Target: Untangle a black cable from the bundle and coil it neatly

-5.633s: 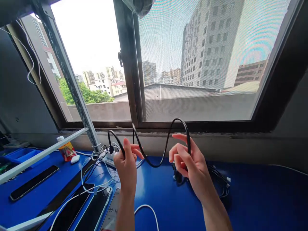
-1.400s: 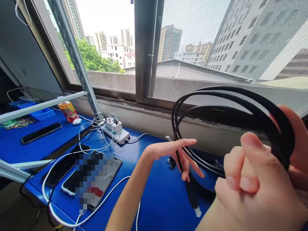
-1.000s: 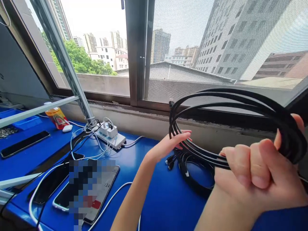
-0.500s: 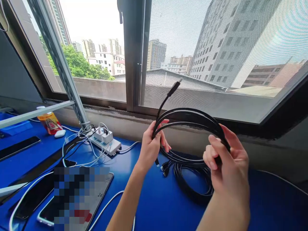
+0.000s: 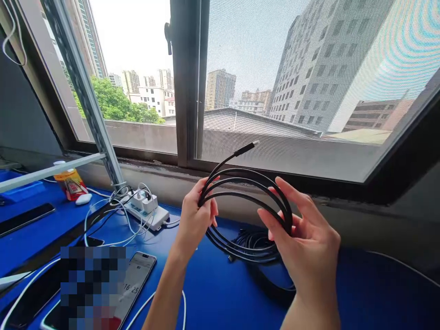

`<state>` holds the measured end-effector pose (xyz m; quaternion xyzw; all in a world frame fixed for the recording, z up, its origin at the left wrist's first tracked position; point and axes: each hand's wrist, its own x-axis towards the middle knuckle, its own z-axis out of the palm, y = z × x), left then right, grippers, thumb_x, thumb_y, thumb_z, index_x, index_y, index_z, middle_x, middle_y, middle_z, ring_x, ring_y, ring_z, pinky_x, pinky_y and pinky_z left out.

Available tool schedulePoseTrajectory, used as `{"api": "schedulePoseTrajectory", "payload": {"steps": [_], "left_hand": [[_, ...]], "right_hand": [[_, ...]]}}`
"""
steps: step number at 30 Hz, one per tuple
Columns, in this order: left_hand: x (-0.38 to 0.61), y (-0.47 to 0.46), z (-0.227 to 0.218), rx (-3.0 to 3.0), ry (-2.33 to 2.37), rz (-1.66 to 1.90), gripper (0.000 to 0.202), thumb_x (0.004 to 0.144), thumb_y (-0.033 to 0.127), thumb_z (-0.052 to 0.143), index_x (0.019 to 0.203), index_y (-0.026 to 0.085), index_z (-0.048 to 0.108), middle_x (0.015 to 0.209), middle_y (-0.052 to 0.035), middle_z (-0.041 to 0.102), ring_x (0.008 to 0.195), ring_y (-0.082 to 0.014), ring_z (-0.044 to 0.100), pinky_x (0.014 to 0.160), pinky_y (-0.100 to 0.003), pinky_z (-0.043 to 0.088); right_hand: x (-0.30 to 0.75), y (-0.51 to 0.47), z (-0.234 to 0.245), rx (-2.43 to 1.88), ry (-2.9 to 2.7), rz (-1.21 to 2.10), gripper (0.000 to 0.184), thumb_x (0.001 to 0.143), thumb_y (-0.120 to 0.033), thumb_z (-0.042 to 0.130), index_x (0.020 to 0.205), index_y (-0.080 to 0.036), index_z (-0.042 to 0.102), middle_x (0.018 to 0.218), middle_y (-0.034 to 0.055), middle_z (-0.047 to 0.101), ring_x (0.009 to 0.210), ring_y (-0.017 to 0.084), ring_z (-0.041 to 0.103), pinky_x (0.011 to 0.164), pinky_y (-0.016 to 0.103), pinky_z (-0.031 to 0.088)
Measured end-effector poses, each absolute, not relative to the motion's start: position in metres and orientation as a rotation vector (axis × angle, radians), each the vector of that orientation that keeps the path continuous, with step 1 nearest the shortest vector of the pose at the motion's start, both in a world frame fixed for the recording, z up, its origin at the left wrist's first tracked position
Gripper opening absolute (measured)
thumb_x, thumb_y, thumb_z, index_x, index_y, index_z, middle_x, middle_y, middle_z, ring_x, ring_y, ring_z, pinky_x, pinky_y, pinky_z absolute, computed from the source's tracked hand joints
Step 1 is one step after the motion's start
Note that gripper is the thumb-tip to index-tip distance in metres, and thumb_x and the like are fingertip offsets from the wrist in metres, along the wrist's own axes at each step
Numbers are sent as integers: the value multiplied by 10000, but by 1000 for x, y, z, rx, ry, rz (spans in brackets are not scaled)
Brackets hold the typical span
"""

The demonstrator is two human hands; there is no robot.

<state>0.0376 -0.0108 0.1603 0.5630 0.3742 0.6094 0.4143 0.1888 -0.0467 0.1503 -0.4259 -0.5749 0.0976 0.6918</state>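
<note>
A black cable point(image 5: 242, 179) is wound into a loop of several turns and held up in front of the window. My left hand point(image 5: 194, 220) is closed round the loop's left side. My right hand point(image 5: 302, 233) grips the loop's right side with thumb and fingers. One plug end point(image 5: 245, 148) sticks up and to the right, free of the coil. More coiled black cables point(image 5: 256, 240) lie on the blue table point(image 5: 223, 293) under my hands.
A white power strip point(image 5: 146, 213) with chargers and white leads sits at the left by the sill. Phones point(image 5: 132, 282) lie at the lower left, another phone point(image 5: 24, 219) further left. An orange bottle point(image 5: 70, 183) and a slanted metal bar point(image 5: 51, 170) stand behind them.
The loop has come in closer between my hands and looks smaller and tidier. My left hand has closed on its left side, and the free plug end has tipped lower to the right.
</note>
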Motion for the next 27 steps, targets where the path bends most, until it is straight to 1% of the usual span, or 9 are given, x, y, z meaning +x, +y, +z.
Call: {"api": "schedulePoseTrajectory", "payload": {"steps": [3,6,8,10,12,15,18,21,27], "left_hand": [[35,-12,161,1424,939,1508,550,728,200,465,1264,83,498,433,111,471,312,-61,392,325,-157,369],[34,-11,160,1416,948,1532,692,733,206,486,1405,127,342,460,120,501,300,-62,371,335,-180,424],[35,-10,158,1408,955,1549,743,736,211,501,1442,157,277,481,122,518,295,-55,352,329,-181,431],[36,-9,156,1408,952,1539,715,748,232,517,1429,162,309,483,121,511,298,-50,349,328,-174,430],[37,-8,155,1421,935,1508,623,771,271,528,1370,149,406,474,115,494,302,-45,347,339,-174,437],[38,-8,153,1475,935,1471,498,813,339,533,1267,134,521,473,99,482,306,-41,342,326,-161,398],[38,-10,151,1552,976,1452,540,846,384,541,1338,170,476,504,88,502,333,-51,389,329,-153,360],[40,-13,152,1592,987,1433,616,858,406,556,1422,230,383,537,89,513,366,-55,413,360,-153,370],[36,-19,158,1558,838,1250,477,854,422,541,1275,199,554,479,91,462,357,-52,364,369,-157,375]], "right_hand": [[189,-44,148,-933,-1287,181,383,729,-363,762,1107,-351,698,1065,27,656,486,49,504,322,167,402],[188,-40,146,-934,-1274,106,353,748,-369,750,1098,-359,701,1153,33,641,624,97,601,393,190,467],[187,-39,146,-927,-1261,51,318,757,-359,745,1074,-349,713,1175,36,642,730,135,643,469,217,518],[185,-39,146,-912,-1248,14,291,759,-344,746,1049,-331,725,1134,40,666,770,160,657,521,245,543],[185,-40,147,-901,-1233,-4,258,756,-328,750,1014,-322,739,1051,37,695,706,152,650,500,248,530],[188,-43,147,-915,-1188,3,194,760,-308,746,954,-316,757,928,20,715,446,68,513,341,208,390],[192,-43,147,-948,-1132,56,177,757,-325,745,927,-281,766,878,25,717,326,22,379,272,208,289],[194,-42,147,-967,-1093,72,201,741,-365,752,906,-251,767,866,34,719,317,24,380,279,215,299],[186,-46,150,-1011,-1067,4,162,777,-387,721,882,-270,759,846,6,703,362,21,398,342,216,328]]}}
